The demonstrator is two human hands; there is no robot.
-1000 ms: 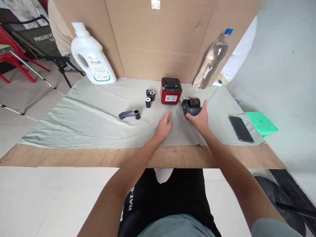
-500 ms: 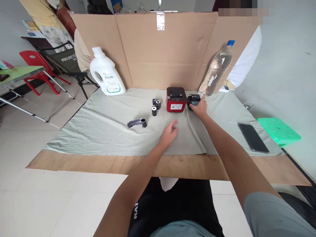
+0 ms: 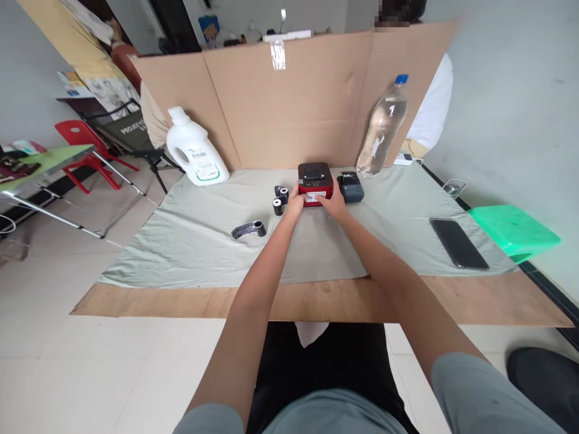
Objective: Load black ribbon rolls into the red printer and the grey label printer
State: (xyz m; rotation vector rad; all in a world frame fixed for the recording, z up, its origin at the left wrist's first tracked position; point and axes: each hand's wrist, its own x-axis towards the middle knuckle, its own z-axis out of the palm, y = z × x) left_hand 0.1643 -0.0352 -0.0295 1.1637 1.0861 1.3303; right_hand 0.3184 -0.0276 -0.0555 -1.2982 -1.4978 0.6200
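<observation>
A small red label printer (image 3: 315, 181) with a black top stands at the back middle of the grey cloth (image 3: 190, 241). My left hand (image 3: 295, 205) grips its left side and my right hand (image 3: 335, 206) grips its right front corner. A dark blue-grey handheld printer (image 3: 350, 187) sits just right of the red one, free of my hands. Two small black rolls (image 3: 279, 199) stand left of the red printer. A third roll (image 3: 248, 229) with a loose tail lies further left.
A white detergent jug (image 3: 195, 150) and a clear plastic bottle (image 3: 383, 128) stand against the cardboard screen (image 3: 289, 102). A black phone (image 3: 458, 242) lies at the right. A green stool (image 3: 513, 229) is beside the table. A person sits behind the screen.
My right hand set the dark blue-grey printer down beside the red printer and let go. Both hands then moved onto the red printer.
</observation>
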